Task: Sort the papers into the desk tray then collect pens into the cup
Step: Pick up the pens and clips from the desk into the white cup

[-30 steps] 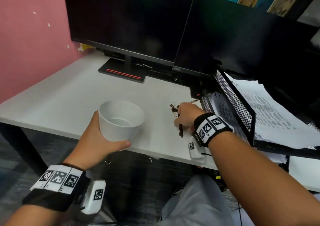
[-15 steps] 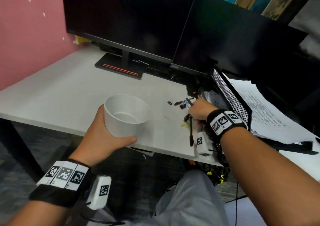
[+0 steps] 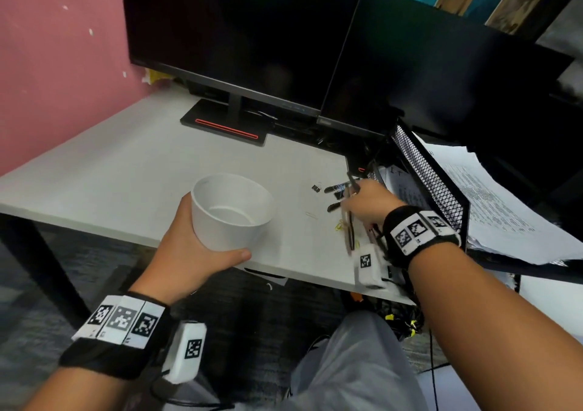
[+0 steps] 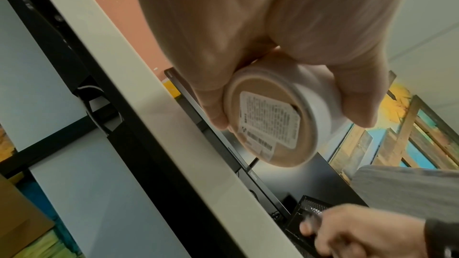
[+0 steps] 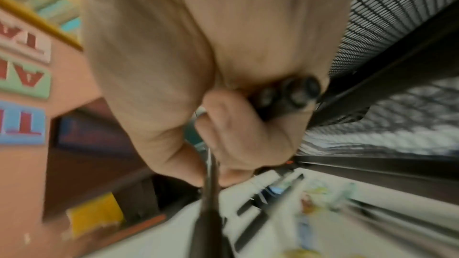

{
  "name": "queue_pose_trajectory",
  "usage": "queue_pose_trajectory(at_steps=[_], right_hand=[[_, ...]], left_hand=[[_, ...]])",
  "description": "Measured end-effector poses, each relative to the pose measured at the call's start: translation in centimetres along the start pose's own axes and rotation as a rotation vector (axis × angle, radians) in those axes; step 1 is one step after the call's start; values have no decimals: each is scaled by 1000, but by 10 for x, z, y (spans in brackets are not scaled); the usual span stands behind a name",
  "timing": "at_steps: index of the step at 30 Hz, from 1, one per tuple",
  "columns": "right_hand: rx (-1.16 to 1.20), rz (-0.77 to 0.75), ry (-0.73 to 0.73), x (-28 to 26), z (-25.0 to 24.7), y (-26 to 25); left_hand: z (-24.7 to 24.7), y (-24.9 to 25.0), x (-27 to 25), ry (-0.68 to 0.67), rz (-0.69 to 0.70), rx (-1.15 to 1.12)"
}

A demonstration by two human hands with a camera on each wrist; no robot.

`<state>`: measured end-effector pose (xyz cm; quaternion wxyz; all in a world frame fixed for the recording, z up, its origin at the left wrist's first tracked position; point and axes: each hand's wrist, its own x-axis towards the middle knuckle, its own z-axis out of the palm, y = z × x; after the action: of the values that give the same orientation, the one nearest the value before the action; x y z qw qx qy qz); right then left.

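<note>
Beside the tray (image 3: 432, 177), right hand (image 3: 367, 204) grips pens (image 3: 349, 230); left hand (image 3: 186, 252) holds cup (image 3: 232, 211). Recommend bringing cup closer, dropping pens tip-first.

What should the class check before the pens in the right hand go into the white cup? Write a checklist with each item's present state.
1. Left hand grips the cup: ok.
2. Cup mouth faces up, unobstructed: ok.
3. Right hand holds pens: ok.
4. Number of pens held: cannot tell, blurred.
5. All pens gathered: not ok, a loose pen remains on the desk.
6. Papers in the tray: ok.
</note>
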<state>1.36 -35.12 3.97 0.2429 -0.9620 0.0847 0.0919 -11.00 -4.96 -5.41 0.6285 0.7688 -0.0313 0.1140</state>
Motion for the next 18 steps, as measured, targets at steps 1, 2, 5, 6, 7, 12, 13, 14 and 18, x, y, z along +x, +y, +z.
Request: queue_pose_trajectory(at_steps=[1,2,5,6,7,12,13,14,18], right_hand=[[142,-24,12,-5,-5,-9],[300,-41,16,-11,-9,-21],[712,-171,-17,-39,-13,-65],[800,-231,-24,-48,-11,-80],[872,-293,-22,-57,-8,-94],[1050,-464,-106,-83,30,-132],[1046,-470,-139,-84,39,-133],[1032,-467,-169,-85,48,-133],[981,-455,-185,-83,61,-125]], left_hand=[[1,-1,0,-7,-2,3],[2,-1,0,-15,-3,6],[4,-4,-1,-38,-1,9],[4,-4,-1,-41,-1,10],[5,-4,-1,-41,-1,9],[6,-3,-2,-43,24,3],[5,-2,-2,-42,30,-3],[4,-2,-1,-42,37,-9],[-2,-6,2,-23,47,-12]])
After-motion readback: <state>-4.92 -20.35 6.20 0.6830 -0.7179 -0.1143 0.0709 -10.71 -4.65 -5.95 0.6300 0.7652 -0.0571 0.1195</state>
